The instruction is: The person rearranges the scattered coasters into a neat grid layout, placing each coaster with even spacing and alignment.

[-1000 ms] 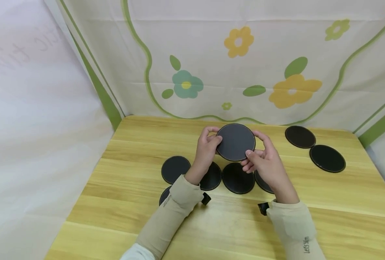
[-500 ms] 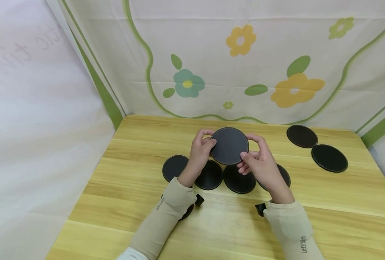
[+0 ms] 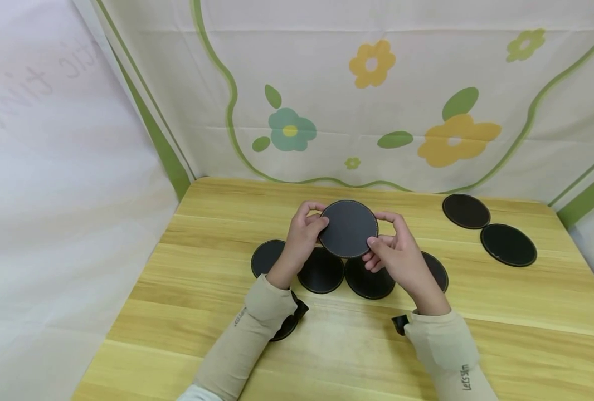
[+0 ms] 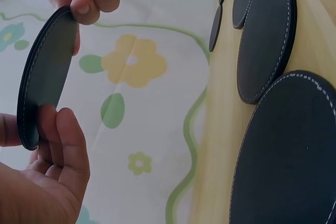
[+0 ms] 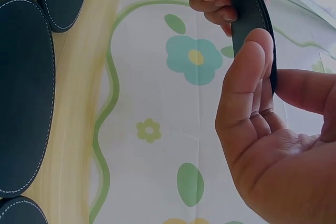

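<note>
A round dark coaster (image 3: pixel 349 229) with a stitched rim is raised above the table, its flat face toward the head camera. My left hand (image 3: pixel 301 242) pinches its left edge between thumb and fingers. On the opposite side, my right hand (image 3: pixel 402 260) pinches the lower right edge. The left wrist view shows the coaster (image 4: pixel 50 72) nearly edge-on between both hands. Below it, a row of similar coasters (image 3: pixel 321 271) lies on the wooden table, partly covered by my hands. Another coaster (image 3: pixel 284 329) is mostly hidden under my left forearm.
Two more coasters lie at the back right, a brownish coaster (image 3: pixel 466 211) and a black coaster (image 3: pixel 508 245), touching or nearly so. A flower-printed cloth (image 3: pixel 327 111) hangs behind the wooden table (image 3: pixel 357 356). A white cloth (image 3: pixel 66 223) hangs at the left.
Both hands have moved left and slightly down with the held coaster, keeping their pinch on it. More of the row's rightmost coaster now shows beside my right wrist.
</note>
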The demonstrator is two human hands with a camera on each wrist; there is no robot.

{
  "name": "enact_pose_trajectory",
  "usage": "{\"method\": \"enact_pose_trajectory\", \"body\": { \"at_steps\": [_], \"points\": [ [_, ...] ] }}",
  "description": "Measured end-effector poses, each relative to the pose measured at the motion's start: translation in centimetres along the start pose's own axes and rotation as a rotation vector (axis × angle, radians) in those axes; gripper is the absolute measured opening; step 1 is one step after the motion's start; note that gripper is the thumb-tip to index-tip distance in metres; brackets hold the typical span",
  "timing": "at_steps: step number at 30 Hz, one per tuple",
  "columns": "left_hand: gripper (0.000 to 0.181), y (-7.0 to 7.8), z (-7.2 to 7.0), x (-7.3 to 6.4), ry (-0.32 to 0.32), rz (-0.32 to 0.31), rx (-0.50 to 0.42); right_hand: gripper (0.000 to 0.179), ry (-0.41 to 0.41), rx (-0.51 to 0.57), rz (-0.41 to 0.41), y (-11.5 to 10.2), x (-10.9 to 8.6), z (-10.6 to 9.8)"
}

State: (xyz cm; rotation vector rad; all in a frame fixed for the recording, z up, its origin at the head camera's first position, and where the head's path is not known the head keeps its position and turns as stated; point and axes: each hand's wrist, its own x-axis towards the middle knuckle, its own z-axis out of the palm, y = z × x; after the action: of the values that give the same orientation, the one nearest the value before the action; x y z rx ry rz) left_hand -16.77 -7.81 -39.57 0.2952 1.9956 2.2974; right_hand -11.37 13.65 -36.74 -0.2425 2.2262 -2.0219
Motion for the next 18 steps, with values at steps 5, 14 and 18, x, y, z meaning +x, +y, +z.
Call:
{"method": "enact_pose_trajectory", "body": {
  "at_steps": [5,14,18],
  "points": [
    [0.025,0.3,-0.4,0.0,-0.021,-0.010,0.011,0.051,0.000,-0.005,0.014,0.0,0.1,0.1],
    [0.020,0.5,-1.1,0.3,-0.067,-0.059,0.045,0.051,-0.010,-0.010,0.012,0.2,0.1,0.2],
    [0.018,0.6,-1.9,0.5,-0.106,-0.098,0.112,0.051,-0.019,-0.006,0.009,0.3,0.1,0.2]
  ]
}}
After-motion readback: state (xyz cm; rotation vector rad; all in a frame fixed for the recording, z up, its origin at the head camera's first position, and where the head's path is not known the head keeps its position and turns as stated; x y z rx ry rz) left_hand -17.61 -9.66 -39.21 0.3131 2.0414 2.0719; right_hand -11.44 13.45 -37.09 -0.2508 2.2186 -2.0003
